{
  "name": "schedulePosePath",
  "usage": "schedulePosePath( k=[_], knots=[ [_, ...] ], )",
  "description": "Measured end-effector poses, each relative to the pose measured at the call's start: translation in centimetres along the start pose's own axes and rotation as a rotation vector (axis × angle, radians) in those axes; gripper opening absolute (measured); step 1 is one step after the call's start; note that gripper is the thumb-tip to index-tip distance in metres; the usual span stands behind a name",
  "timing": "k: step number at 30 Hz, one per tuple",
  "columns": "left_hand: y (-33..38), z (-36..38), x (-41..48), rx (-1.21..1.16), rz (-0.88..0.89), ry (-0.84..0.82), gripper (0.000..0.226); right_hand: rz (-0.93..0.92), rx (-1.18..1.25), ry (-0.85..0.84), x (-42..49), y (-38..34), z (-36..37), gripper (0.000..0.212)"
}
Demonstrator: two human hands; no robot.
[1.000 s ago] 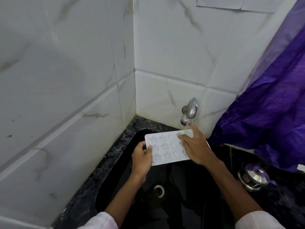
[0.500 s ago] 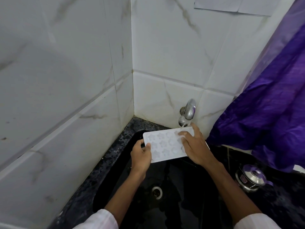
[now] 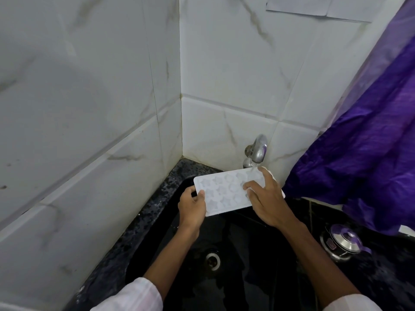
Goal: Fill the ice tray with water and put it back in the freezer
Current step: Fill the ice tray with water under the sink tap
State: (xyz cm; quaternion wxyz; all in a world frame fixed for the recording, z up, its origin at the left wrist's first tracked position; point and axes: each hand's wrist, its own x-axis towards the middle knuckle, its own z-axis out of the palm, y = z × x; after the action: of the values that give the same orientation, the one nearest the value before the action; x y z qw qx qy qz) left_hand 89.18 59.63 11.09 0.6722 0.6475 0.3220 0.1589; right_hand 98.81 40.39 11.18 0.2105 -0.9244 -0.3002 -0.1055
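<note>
- i hold a white rectangular silicone ice tray with star-shaped moulds (image 3: pixel 226 191) over the black sink basin (image 3: pixel 247 254), just below the chrome wall tap (image 3: pixel 258 150).
- my left hand (image 3: pixel 192 207) grips the tray's near left end, thumb on top of the rim and the other fingers curled underneath.
- my right hand (image 3: pixel 267 202) lies over the tray's right end, its fingers (image 3: pixel 266 176) spread across the top; i cannot tell whether anything wraps under that edge.
- a thin stream of water (image 3: pixel 253 168) runs from the tap's spout onto the tray's far right corner, right beside my right fingertips.
- the tray sits roughly level, its long side running left to right, clear of the basin floor.
- the round metal drain (image 3: pixel 213 261) shows in the wet basin bottom, below and between my forearms.
- speckled dark stone surface (image 3: pixel 143 223) frames the sink along the white marble-patterned wall tiles (image 3: pixel 89 108).
- a purple cloth (image 3: pixel 363 158) hangs at my right, near the tap but apart from the tray.
- a small steel pot with a purple-knobbed lid (image 3: pixel 343 242) stands on the dark surface at my right, well apart from the tray.
- white sleeve cuffs (image 3: pixel 134 297) show at the bottom edge.
</note>
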Motion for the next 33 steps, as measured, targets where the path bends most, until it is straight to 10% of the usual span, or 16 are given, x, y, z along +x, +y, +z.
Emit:
schedulePosePath(
  k=[33],
  knots=[
    [0.2,-0.8,-0.1,-0.013,0.01,0.032,0.017,0.048,-0.01,-0.097,-0.3,-1.2,-0.4,0.034]
  ],
)
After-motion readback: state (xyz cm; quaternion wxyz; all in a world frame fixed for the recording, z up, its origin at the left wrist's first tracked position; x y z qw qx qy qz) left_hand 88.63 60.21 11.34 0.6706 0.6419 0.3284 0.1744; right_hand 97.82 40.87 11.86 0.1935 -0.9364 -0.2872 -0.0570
